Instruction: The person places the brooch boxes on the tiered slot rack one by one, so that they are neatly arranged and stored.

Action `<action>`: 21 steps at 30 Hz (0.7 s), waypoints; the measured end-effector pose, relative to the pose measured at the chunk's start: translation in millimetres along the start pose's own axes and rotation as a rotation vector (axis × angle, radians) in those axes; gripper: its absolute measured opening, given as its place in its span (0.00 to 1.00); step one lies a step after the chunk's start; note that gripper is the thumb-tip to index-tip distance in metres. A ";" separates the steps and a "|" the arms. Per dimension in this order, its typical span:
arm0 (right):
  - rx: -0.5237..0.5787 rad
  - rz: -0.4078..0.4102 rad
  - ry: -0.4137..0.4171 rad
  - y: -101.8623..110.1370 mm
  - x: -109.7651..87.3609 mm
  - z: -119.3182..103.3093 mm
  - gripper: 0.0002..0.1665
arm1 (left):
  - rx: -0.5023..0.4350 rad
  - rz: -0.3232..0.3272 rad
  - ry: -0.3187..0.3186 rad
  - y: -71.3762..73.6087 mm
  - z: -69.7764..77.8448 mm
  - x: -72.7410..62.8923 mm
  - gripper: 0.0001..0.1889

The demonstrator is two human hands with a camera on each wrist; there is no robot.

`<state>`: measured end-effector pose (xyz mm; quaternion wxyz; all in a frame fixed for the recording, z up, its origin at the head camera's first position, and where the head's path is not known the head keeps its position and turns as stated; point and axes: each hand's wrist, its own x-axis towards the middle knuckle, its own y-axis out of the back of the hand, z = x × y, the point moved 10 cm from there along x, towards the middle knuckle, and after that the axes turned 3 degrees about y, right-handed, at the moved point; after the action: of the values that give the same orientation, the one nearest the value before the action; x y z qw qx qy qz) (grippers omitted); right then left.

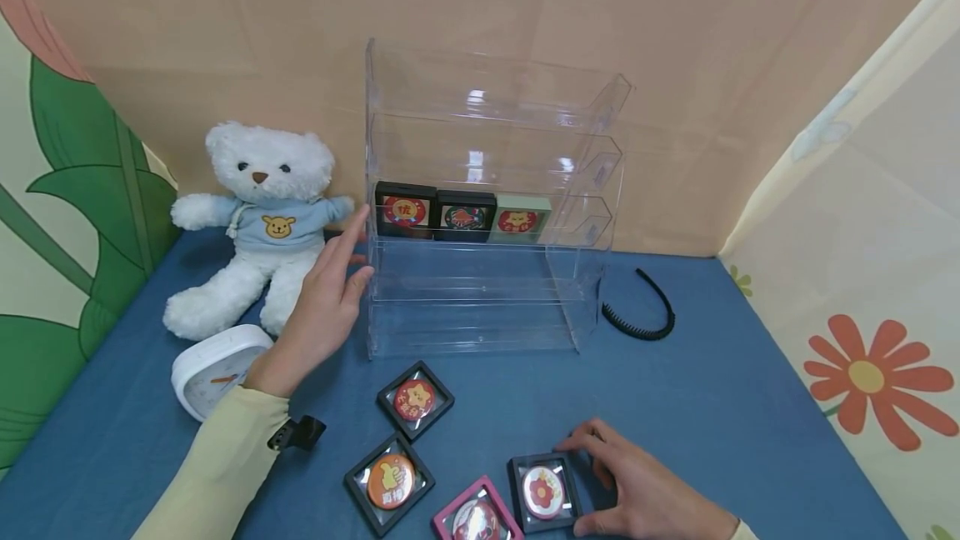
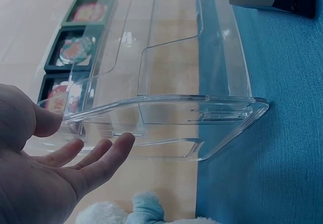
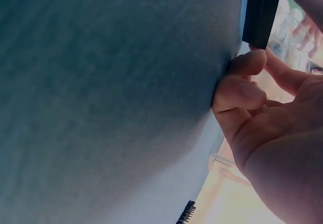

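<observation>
Head view: left hand [image 1: 322, 286] lies straight-fingered at side of clear rack [image 1: 480, 327], where three framed badges [image 1: 464, 217] stand on one tier. Four more lie on tabletop [image 1: 750, 423]: pink frame [image 1: 477, 517], two dark frames [image 1: 390, 480], black frame [image 1: 543, 492] at right hand [image 1: 637, 482]. Work looks part-way to us: three racked, four left.

Left wrist view: grip loose, fingers holding nothing, beside rack edge.

Right wrist view: we see fingers curled at black frame's end; whether grip pinches it, we cannot tell.

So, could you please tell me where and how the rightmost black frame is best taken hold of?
Probably by its far and near edges, coming from the right: the black frame is square and lies face up, and the pink frame sits close on its left.
</observation>
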<state>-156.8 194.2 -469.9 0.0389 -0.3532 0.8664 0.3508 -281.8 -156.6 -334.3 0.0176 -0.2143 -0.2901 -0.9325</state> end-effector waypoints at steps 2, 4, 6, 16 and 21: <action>0.018 -0.004 -0.004 0.0 0.1 0.3 0.31 | 0.002 -0.001 -0.002 0.0 0.7 -0.2 0.40; 0.048 -0.010 -0.017 -0.5 -0.3 1.1 0.31 | 0.002 -0.003 0.002 0.2 1.1 -0.5 0.40; 0.083 -0.015 -0.039 -0.9 -0.5 2.3 0.33 | 0.002 -0.005 0.005 0.1 1.0 -1.1 0.40; 0.321 -0.095 -0.079 -9.6 1.0 2.4 0.38 | 0.009 -0.002 -0.005 0.0 0.6 -1.5 0.39; 0.363 -0.108 -0.039 -10.0 -0.3 -0.5 0.36 | 0.007 -0.003 -0.007 0.0 2.5 -1.0 0.39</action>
<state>-150.2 189.0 -475.2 0.1377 -0.3796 0.8943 0.1929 -279.9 -155.2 -332.9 0.0159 -0.2173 -0.2935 -0.9308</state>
